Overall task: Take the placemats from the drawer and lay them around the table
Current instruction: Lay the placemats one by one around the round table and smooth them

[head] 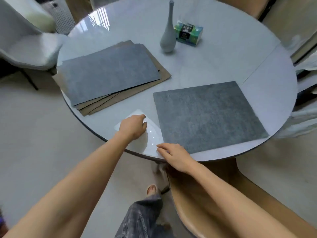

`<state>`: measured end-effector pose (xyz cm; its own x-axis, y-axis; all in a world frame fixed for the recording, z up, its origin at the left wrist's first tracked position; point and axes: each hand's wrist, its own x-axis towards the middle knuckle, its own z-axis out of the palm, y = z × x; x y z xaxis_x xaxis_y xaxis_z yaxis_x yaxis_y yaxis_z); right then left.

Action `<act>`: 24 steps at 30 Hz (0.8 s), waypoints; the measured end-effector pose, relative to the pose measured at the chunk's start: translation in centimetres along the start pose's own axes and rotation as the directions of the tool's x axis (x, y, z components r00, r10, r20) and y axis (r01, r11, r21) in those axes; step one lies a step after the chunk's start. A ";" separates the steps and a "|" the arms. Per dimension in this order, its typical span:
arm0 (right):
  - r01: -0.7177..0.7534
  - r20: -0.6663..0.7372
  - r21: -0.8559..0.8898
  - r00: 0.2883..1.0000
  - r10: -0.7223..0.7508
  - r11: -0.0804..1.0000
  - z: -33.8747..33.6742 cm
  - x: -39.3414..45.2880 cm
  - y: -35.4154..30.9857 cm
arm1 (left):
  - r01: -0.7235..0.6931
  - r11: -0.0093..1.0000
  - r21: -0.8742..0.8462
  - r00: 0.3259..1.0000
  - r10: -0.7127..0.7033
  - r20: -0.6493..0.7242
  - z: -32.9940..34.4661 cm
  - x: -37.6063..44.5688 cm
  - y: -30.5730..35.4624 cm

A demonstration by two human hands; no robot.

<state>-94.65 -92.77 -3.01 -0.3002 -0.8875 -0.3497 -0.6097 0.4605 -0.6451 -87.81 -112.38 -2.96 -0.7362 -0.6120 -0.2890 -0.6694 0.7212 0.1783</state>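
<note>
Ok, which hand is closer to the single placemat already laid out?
Right. The right hand rests at the near left corner of the single placemat, fingers at its edge. The left hand sits on the bare table, off the mat's left edge.

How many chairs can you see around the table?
2 for sure: a grey chair at the left and a tan chair under the right arm. Others at the far and right edges may be hidden.

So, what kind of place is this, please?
Most likely a home dining area: a round table with chairs around it, a slim vase and a tissue box at its middle, and placemats being laid out.
</note>
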 end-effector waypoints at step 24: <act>-0.068 -0.092 -0.775 0.996 -0.006 0.628 -4.3 32.2 -12.3 | -0.187 0.974 0.124 0.971 0.164 0.174 -6.1 13.2 -25.2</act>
<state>-99.96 -127.11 -3.39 -0.3626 -0.8883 -0.2817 -0.9313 0.3341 0.1453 -81.30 -140.65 -5.49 -0.8075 -0.4190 -0.4152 -0.5021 0.8577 0.1108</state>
